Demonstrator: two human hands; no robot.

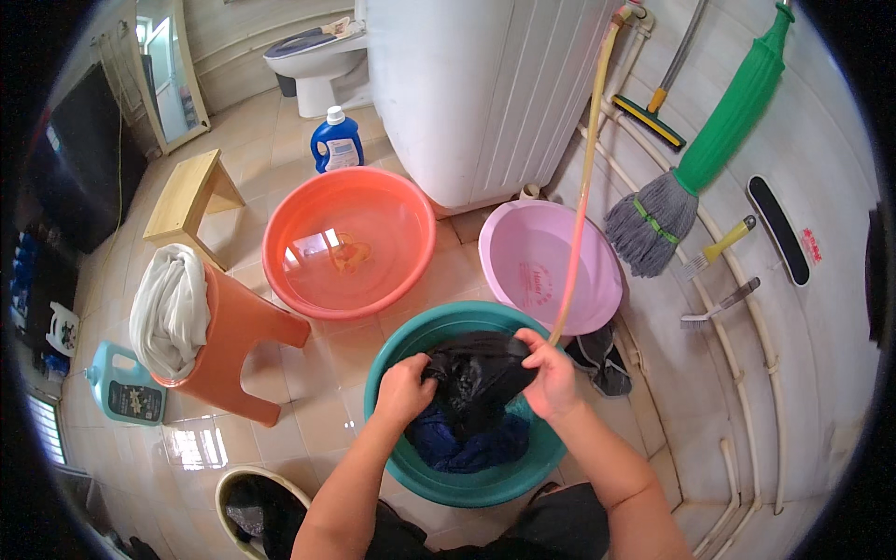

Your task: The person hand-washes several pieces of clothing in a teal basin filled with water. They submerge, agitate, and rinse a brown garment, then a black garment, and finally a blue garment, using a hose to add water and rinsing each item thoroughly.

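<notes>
Over a green basin (381,448), a wet black garment (471,378) is stretched between my two hands. My left hand (404,390) is closed on its left side, and my right hand (549,375) pinches its upper right edge. Below it, a dark blue cloth (467,446) lies in the basin. A hose (584,177) comes down from a tap at the upper right and ends behind my right hand; its outlet is hidden.
An orange basin (401,280) with water and a pink basin (504,243) stand beyond. At left are an orange stool (238,327) with white cloth (173,299), a wooden stool (187,191) and a jug (131,397). A blue detergent bottle (336,145) stands near the washing machine (457,103). A mop (709,140) hangs right.
</notes>
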